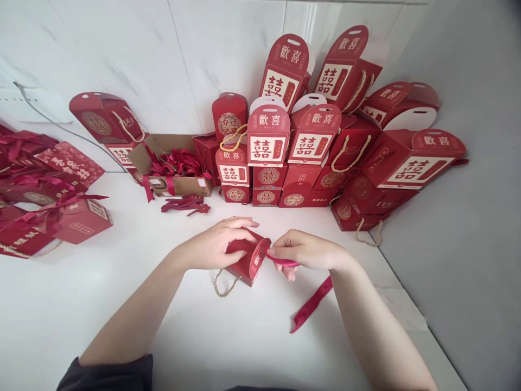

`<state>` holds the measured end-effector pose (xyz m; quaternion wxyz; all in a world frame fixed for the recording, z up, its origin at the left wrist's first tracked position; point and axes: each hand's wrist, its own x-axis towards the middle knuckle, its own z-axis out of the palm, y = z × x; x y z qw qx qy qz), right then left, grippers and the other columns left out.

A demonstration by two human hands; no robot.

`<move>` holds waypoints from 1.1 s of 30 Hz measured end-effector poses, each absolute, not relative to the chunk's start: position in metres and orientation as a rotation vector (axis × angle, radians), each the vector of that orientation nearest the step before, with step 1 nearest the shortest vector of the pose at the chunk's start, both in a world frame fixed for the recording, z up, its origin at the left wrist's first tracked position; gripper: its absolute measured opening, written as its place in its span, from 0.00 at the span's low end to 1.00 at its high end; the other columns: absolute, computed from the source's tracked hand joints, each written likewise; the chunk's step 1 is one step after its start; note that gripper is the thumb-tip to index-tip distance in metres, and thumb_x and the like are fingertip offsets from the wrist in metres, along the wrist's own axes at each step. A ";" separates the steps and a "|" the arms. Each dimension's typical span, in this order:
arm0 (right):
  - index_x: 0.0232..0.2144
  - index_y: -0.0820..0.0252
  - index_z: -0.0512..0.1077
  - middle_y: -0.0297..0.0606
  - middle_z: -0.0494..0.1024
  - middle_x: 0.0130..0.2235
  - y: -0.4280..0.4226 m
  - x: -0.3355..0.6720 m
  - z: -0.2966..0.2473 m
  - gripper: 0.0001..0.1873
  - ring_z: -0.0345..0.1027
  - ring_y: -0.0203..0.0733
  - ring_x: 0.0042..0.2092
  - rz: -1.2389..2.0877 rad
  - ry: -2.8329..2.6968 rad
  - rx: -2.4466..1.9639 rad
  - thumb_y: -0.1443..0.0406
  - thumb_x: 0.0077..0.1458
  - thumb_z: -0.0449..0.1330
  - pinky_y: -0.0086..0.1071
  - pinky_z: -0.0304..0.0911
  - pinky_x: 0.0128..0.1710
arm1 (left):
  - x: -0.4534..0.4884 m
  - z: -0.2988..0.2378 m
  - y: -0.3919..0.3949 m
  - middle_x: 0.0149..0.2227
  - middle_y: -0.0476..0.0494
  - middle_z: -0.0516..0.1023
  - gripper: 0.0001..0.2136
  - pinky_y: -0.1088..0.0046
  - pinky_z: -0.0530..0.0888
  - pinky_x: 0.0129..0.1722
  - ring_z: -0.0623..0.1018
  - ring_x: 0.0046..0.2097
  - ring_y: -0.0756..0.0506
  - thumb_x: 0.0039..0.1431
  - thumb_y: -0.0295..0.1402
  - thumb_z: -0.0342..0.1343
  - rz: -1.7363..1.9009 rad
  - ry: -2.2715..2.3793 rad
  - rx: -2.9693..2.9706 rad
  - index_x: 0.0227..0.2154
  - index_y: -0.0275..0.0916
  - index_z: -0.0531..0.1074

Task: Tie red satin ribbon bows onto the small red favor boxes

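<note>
A small red gift box (pixel 245 259) lies on its side in front of me, its rounded top flaps facing right and a twisted gold cord handle (pixel 223 292) resting on the white table. My left hand (pixel 222 243) lies over the box and holds it, fingers spread around its body. At the flaps, my right hand (pixel 303 251) pinches a crimson ribbon (pixel 288 263) between thumb and fingers. The ribbon's loose tail (pixel 311 305) trails under my right wrist onto the table. Where the ribbon meets the flaps is partly hidden by my fingers.
Stacked red gift boxes (pixel 268 149) stand along the tiled wall. A cardboard box (pixel 179 185) of crimson ribbons sits behind my left hand, with loose ribbons (pixel 185 205) before it. Ribbon-tied boxes (pixel 85 221) crowd the left. A grey panel (pixel 459 217) bounds the right side.
</note>
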<state>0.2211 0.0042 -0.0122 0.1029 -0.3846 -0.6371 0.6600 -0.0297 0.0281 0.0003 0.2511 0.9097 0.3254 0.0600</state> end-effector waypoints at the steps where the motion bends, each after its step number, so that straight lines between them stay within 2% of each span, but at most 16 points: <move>1: 0.24 0.63 0.72 0.34 0.72 0.18 0.004 0.219 -0.014 0.23 0.62 0.34 0.21 1.961 -1.885 -1.123 0.52 0.61 0.54 0.28 0.59 0.27 | -0.028 0.000 0.027 0.64 0.49 0.61 0.17 0.63 0.61 0.64 0.62 0.65 0.42 0.58 0.28 0.54 0.177 0.899 2.469 0.50 0.48 0.73; 11: 0.26 0.63 0.74 0.35 0.74 0.19 0.005 0.208 -0.022 0.20 0.65 0.34 0.21 2.016 -1.892 -1.028 0.56 0.63 0.52 0.28 0.58 0.26 | -0.025 0.005 0.021 0.63 0.48 0.62 0.17 0.61 0.62 0.64 0.62 0.64 0.42 0.59 0.30 0.53 0.199 0.922 2.492 0.52 0.48 0.71; 19: 0.27 0.63 0.74 0.37 0.76 0.22 0.005 0.204 -0.028 0.20 0.69 0.35 0.25 1.960 -1.872 -0.996 0.56 0.63 0.52 0.28 0.61 0.28 | -0.023 0.005 0.021 0.61 0.48 0.66 0.12 0.62 0.64 0.61 0.66 0.61 0.42 0.62 0.33 0.53 0.263 0.912 2.523 0.47 0.47 0.74; 24: 0.28 0.62 0.74 0.36 0.76 0.23 0.004 0.202 -0.027 0.21 0.70 0.35 0.27 1.896 -1.864 -1.030 0.54 0.64 0.51 0.28 0.63 0.30 | -0.023 0.006 0.021 0.56 0.48 0.72 0.11 0.63 0.65 0.59 0.71 0.57 0.44 0.64 0.31 0.49 0.336 0.860 2.586 0.40 0.45 0.77; 30: 0.31 0.62 0.75 0.35 0.76 0.24 0.003 0.204 -0.026 0.21 0.70 0.36 0.29 1.875 -1.918 -1.032 0.55 0.65 0.50 0.28 0.64 0.31 | -0.025 0.008 0.020 0.57 0.48 0.71 0.11 0.62 0.63 0.61 0.67 0.60 0.43 0.63 0.31 0.50 0.296 0.897 2.554 0.43 0.46 0.76; 33: 0.32 0.62 0.75 0.36 0.77 0.27 0.003 0.204 -0.026 0.19 0.72 0.37 0.31 1.849 -1.966 -1.008 0.56 0.65 0.51 0.30 0.66 0.35 | -0.022 0.007 0.020 0.57 0.46 0.71 0.10 0.61 0.64 0.60 0.67 0.61 0.42 0.63 0.33 0.50 0.290 0.897 2.521 0.39 0.44 0.77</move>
